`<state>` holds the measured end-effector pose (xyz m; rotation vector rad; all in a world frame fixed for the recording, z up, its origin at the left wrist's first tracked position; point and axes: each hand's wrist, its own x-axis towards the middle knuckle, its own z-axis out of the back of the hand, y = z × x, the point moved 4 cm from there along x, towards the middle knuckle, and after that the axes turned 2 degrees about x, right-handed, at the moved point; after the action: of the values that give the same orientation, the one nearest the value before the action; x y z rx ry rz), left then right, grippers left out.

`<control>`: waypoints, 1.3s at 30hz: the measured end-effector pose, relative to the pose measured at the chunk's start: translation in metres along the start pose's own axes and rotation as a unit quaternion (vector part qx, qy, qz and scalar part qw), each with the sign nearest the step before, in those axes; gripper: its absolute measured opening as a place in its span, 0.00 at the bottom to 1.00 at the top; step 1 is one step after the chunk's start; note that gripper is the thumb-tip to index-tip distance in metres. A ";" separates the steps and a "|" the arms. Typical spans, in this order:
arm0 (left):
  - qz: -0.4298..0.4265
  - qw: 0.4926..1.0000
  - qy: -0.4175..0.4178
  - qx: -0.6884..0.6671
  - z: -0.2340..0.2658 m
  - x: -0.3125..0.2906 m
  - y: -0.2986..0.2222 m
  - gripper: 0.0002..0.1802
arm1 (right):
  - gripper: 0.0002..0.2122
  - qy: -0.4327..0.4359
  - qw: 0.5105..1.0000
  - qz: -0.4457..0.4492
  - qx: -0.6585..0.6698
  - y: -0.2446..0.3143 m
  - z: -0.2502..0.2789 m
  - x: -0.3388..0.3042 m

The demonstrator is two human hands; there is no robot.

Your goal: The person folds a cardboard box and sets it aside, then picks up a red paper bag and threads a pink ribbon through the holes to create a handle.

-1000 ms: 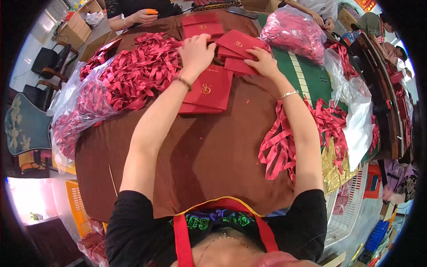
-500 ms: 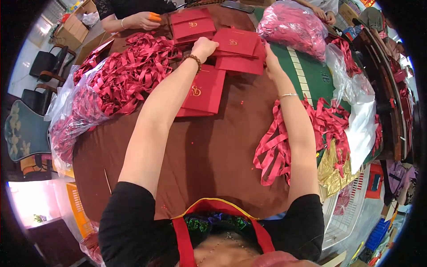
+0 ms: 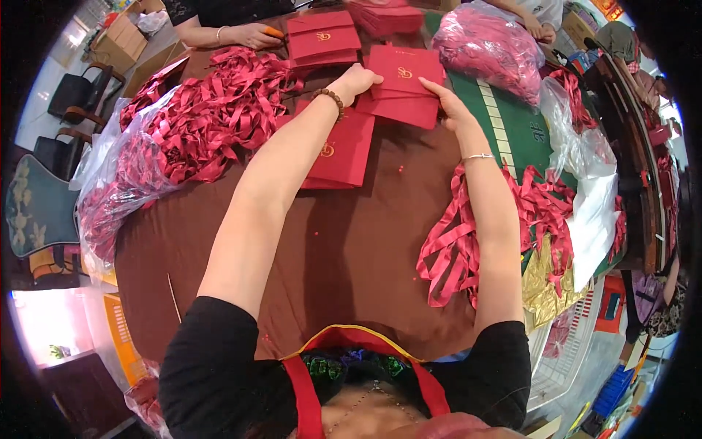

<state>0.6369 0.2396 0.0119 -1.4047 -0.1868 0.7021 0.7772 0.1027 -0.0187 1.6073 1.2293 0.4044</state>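
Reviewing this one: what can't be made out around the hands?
In the head view:
Left hand: most fingertips, hidden by itself.
Right hand: most fingertips, hidden by itself or the red stack.
Lower red packets: left part, behind the left forearm.
Orange item by co-worker's hand: too small.
That co-worker's head: beyond the upper edge.

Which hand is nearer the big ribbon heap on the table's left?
Left. The left hand is to the right of the ribbon heap, at a red stack's left edge; the right hand is farther right, at that stack's right edge.
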 end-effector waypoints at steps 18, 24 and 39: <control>-0.256 0.722 -0.180 0.617 0.033 -0.157 0.070 0.31 | 0.15 -0.052 0.993 0.099 0.031 -0.012 0.045 -0.019; -0.212 0.793 -0.358 0.446 0.070 -0.188 0.068 0.40 | 0.12 -0.040 0.997 0.040 0.058 -0.008 0.059 -0.057; -0.032 0.975 -0.209 -0.060 0.079 -0.149 0.129 0.34 | 0.17 -0.012 0.999 0.034 -0.003 -0.050 -0.001 -0.112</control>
<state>0.4347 0.2241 -0.0528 -1.3434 -0.6115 0.9408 0.7039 0.0054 -0.0274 1.6474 1.1556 0.4304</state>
